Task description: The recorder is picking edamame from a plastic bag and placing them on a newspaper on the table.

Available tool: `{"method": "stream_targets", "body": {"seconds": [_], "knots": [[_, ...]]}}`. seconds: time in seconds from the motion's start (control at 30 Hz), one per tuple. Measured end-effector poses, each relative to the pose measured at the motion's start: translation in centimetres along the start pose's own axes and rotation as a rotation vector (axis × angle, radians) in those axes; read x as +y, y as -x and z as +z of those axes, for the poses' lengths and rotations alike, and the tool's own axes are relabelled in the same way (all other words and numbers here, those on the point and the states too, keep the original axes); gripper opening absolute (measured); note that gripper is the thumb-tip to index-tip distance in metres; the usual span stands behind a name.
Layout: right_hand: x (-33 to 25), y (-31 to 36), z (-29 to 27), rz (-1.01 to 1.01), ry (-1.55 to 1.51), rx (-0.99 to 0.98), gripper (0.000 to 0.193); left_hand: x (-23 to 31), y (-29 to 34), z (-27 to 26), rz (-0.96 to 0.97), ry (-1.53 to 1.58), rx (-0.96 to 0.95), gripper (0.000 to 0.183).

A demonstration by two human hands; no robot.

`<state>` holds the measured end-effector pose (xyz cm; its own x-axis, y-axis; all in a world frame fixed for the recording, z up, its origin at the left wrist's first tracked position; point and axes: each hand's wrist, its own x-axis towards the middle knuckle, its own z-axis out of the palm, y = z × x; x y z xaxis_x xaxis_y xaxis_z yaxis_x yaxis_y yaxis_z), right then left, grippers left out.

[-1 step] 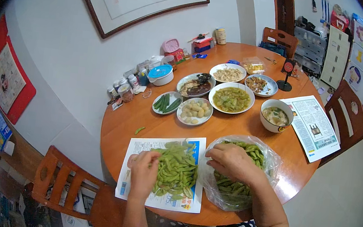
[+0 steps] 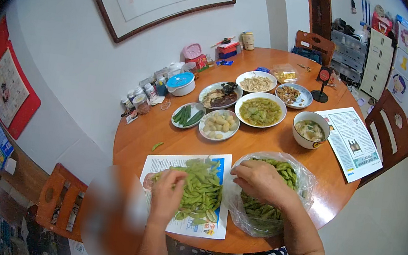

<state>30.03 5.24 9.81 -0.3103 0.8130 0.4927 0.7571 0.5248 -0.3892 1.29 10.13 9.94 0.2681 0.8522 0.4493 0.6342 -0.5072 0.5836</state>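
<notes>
A heap of green edamame pods point(image 2: 201, 193) lies on a newspaper sheet point(image 2: 214, 230) at the table's near edge. My left hand point(image 2: 166, 194) is over the left side of that heap, its fingers curled together; whatever they pinch cannot be made out. To the right, a clear plastic bag point(image 2: 306, 183) stands spread around more edamame point(image 2: 264, 214). Over its left part is my right hand point(image 2: 261, 180), fingers bent and drawn together beside the bag's rim. The fingertips hide anything between them. One loose pod point(image 2: 157, 146) sits on the wood beyond the newspaper.
Beyond the pods stand plates of cooked food point(image 2: 259, 110), peeled pale pieces point(image 2: 219, 125), green lengths point(image 2: 187, 115) and a soup bowl point(image 2: 310, 130). Another newspaper point(image 2: 352, 145) hangs near the right edge. Jars and a blue-lidded tub point(image 2: 181, 83) line the wall side. Chairs point(image 2: 60, 196) surround the table.
My left hand has shifted slightly right, closer over the heap. The right hand stays put. A blurred patch now covers the lower left, over the chair and newspaper corner.
</notes>
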Motion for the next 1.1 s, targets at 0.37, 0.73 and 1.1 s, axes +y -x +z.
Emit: {"method": "stream_targets", "body": {"seconds": [0.37,0.73,1.1], "knots": [[0.5,0.7,-0.6,0.148,0.043,-0.11,0.017,5.2,1.4,10.1,0.415,0.027,-0.357,0.018],[0.8,0.7,-0.7,0.221,0.123,-0.296,0.019,4.4,1.5,9.2,0.54,0.135,-0.147,0.023],[0.1,0.2,-0.2,0.105,0.001,-0.145,0.017,-4.7,0.7,0.3,0.173,-0.213,-0.001,0.023]]}}
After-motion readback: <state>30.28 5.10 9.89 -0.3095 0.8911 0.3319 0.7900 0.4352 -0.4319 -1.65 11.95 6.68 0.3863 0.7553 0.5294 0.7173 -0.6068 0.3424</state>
